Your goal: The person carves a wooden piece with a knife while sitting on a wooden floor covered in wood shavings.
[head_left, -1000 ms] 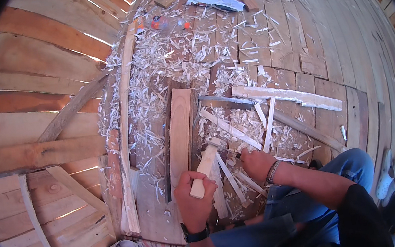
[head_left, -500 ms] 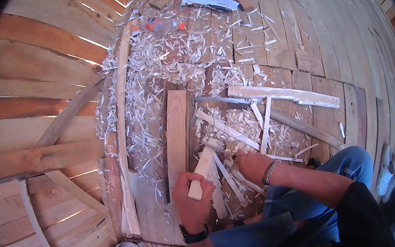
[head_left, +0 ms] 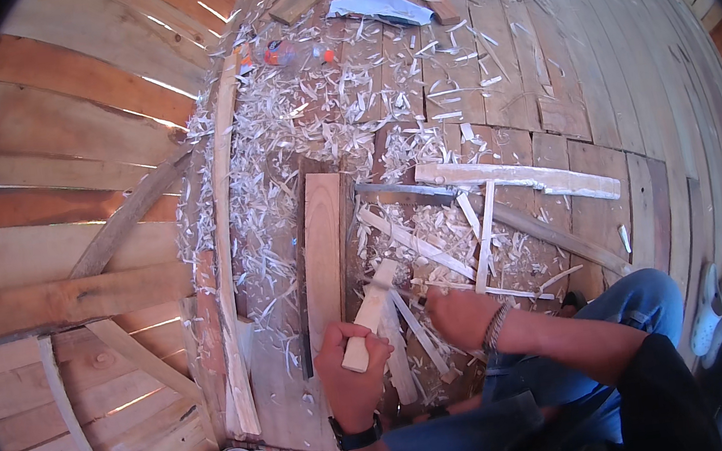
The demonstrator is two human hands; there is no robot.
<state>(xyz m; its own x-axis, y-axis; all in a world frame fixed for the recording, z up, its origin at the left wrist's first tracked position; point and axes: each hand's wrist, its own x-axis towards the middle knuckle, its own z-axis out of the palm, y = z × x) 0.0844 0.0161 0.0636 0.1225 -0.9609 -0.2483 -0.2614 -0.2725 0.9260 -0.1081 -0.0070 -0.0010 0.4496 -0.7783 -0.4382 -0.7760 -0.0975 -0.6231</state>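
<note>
Head: left grip (head_left: 350, 382) holds pale wood (head_left: 371, 313), right grip (head_left: 464, 316) knife (head_left: 422, 301).

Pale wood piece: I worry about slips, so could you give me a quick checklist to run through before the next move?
1. Left hand gripping the pale wood piece near its lower end: ok.
2. Right hand closed on the tool's dark handle: ok.
3. Left-hand fingers away from the blade, which lies by the piece's far end: ok.
4. Which way the cutting edge faces: cannot tell, too small.
5. Far end of the piece resting on something firm: cannot tell.
6. Floor around the work free of loose bits: not ok, shavings and thin strips lie scattered.
</note>
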